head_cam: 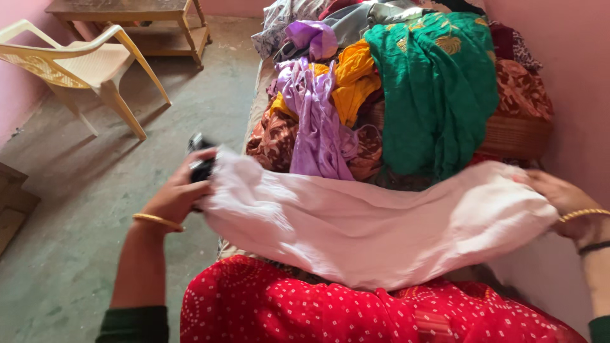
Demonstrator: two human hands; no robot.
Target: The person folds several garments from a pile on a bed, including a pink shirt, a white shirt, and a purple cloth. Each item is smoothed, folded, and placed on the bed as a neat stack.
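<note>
Pale pink cloth (375, 222) stretched between hands, left (181, 190), right (559, 197), gripping its ends

The left hand (181, 190) and the right hand (559, 194) hold a pale pink cloth (375, 222) stretched out between them, each gripping 1 end; the left hand also touches a small black object (202, 166). Beyond the cloth lies a heap of clothes (356, 95), topped by a green garment (438, 89) and a lilac garment (314, 121). A cream plastic chair (82, 63) stands on the concrete floor (76, 222) to the left.
</note>
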